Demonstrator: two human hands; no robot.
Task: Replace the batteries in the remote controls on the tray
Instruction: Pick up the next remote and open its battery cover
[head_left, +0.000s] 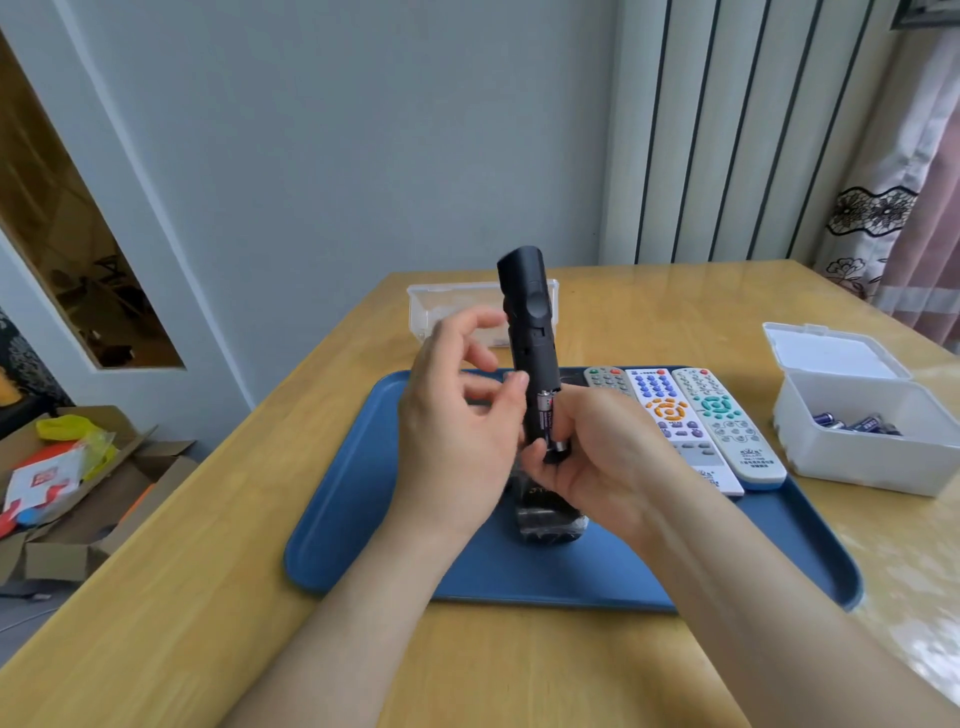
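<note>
We hold a black remote (530, 332) upright between our two hands, its back toward us and its battery bay uncovered. Our right hand (597, 457) grips its lower end, fingers wrapped around the base from the right. A battery (546, 415) sits in the bay just above that grip, and a second, silver-ended one (560, 444) shows beside it at our right fingertips; we cannot tell whether it is seated. Our left hand (457, 415) is just left of the remote, fingers loosely spread, thumb tip touching the remote's edge beside the battery, clasping nothing. Under our hands lies the blue tray (374, 519), with a dark wrapped object (550, 519) on it directly below our right hand. To the right of that hand three more remotes (711, 415) lie side by side on the tray. Further right a white box (857, 441) with its lid up holds batteries. Beyond our left hand stands a clear box (457, 301).
</note>
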